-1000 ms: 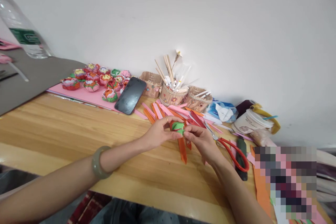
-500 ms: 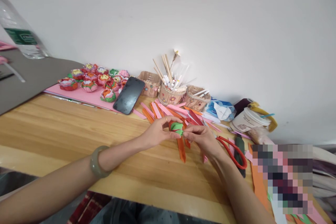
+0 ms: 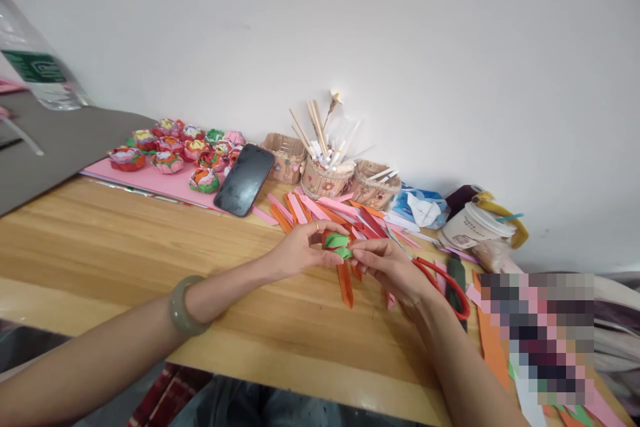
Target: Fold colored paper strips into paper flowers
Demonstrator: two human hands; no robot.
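Note:
A small green and red folded paper piece (image 3: 337, 244) is held above the wooden table (image 3: 150, 247), near the middle of the view. My left hand (image 3: 306, 250) grips it from the left between thumb and fingers. On its right side, my right hand (image 3: 384, 263) pinches its edge with thumb and forefinger. Folded paper strips (image 3: 346, 283) in orange, pink and red lie behind and beneath both hands. Red-handled scissors (image 3: 463, 307) rest beside my right wrist, partly hidden by it.
Several folded paper flowers (image 3: 170, 161) sit on pink paper (image 3: 135, 177) at the left, beside a black phone (image 3: 245, 180). Decorated baskets (image 3: 327, 181) line the wall. A lidded cup (image 3: 473, 227) and tissue pack (image 3: 440, 210) stand right; a plastic bottle (image 3: 47, 93) stands far left.
My right fingers have shifted very slightly to the right at the paper piece's edge. Both hands keep their hold, and the whole view has shifted slightly.

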